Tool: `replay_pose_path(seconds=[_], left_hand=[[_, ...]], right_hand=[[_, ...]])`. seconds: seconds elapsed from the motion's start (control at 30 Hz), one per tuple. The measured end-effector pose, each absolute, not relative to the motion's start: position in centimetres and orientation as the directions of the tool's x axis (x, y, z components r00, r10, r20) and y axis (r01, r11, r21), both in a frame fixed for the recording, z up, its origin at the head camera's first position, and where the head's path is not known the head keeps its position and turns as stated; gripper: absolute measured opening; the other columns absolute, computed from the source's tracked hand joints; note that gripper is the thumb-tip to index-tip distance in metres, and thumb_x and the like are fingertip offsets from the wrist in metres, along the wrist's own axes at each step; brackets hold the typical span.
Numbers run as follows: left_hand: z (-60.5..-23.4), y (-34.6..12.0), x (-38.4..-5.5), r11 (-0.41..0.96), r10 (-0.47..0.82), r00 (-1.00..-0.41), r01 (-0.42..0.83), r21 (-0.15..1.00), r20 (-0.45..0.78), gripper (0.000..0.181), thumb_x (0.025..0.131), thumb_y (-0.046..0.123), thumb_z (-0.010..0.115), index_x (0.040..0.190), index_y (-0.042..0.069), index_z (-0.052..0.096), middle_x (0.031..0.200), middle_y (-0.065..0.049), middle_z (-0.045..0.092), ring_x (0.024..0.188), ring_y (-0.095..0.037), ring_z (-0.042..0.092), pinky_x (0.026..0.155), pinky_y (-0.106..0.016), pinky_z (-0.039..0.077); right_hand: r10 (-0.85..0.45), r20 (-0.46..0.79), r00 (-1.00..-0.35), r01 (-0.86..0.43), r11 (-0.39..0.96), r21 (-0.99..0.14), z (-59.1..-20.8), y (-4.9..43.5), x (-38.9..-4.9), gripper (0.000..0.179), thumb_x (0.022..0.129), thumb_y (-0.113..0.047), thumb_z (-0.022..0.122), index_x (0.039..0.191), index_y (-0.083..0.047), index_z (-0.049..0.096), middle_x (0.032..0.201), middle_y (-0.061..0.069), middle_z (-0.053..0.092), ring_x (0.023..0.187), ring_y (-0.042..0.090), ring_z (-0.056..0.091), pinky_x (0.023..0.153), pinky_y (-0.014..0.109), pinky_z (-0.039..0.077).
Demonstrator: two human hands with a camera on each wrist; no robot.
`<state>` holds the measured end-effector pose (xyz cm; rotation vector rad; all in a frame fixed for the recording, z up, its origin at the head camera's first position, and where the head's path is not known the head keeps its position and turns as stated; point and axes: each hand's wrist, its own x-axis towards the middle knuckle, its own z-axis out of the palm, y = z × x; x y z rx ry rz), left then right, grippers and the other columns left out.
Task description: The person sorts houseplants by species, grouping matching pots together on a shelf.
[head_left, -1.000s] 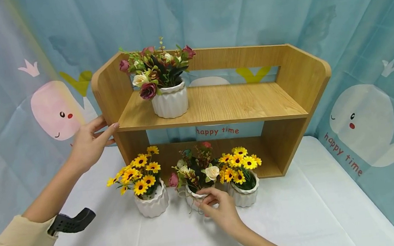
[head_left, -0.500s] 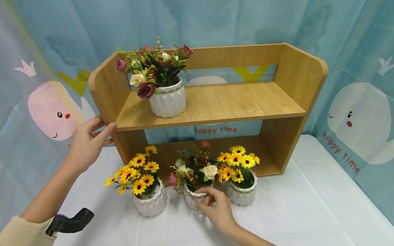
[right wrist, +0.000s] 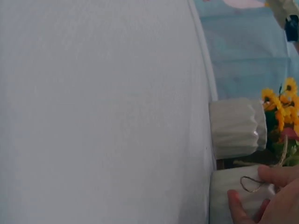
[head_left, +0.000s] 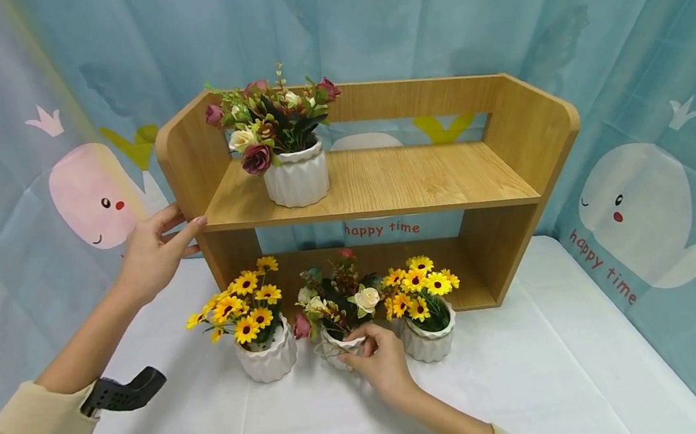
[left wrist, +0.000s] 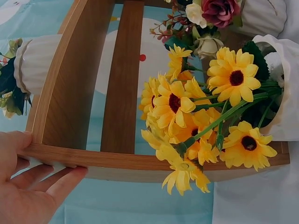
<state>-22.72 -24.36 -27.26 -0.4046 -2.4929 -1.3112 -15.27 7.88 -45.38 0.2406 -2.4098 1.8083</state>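
Note:
My left hand (head_left: 149, 257) grips the left side panel of the two-tier wooden shelf (head_left: 373, 207), thumb at the front edge and fingers along the outer side. The right hand (head_left: 382, 363) holds the rim of the middle white flower pot (head_left: 334, 363), which bears cream and dark pink roses. In the right wrist view, thumb and fingers lie on this pot (right wrist: 222, 200) beside a loop of twine (right wrist: 251, 184). Pots of yellow sunflowers stand to its left (head_left: 267, 358) and right (head_left: 428, 344), in front of the lower tier.
A white pot of purple and cream roses (head_left: 297, 180) stands on the upper tier, left of centre. White cloth (head_left: 522, 383) covers the table. A blue curtain (head_left: 415, 16) hangs behind the shelf. A black strap piece (head_left: 124, 393) juts from the left wrist.
The middle flower pot has shifted slightly left with the right hand, its roses moving along with it. The left hand keeps its hold on the shelf. The head view has turned a little.

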Motion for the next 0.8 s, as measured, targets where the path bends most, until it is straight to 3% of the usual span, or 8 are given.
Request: replay_pose_path(seconds=[0.23, 0.8], left_hand=[[-27.27, -24.39, -22.66, 0.539, 0.114, -0.915, 0.385, 0.749, 0.388, 0.058, 0.11, 0.028, 0.058, 0.156, -0.005, 0.045, 0.154, -0.035, 0.049, 0.126, -0.06, 0.057, 0.07, -0.007, 0.055], [-27.18, -24.36, -22.65, 0.54, 0.106, -0.92, 0.373, 0.755, 0.378, 0.056, 0.111, 0.024, 0.058, 0.156, -0.006, 0.045, 0.153, -0.036, 0.048, 0.127, -0.06, 0.057, 0.069, -0.006, 0.054]], right_hand=[[-0.069, 0.225, -0.972, -0.235, 0.31, -0.921, -45.77, 7.79, -15.79, 0.033, 0.07, 0.001, 0.094, 0.092, -0.003, 0.069, 0.063, -0.007, 0.046, 0.057, -0.002, 0.042, 0.052, 0.015, 0.034], [-0.052, 0.303, -0.952, -0.302, 0.34, -0.891, -45.24, 7.97, -15.87, 0.03, 0.072, 0.005, 0.09, 0.089, -0.006, 0.069, 0.071, -0.002, 0.047, 0.065, 0.001, 0.042, 0.059, 0.017, 0.036]])
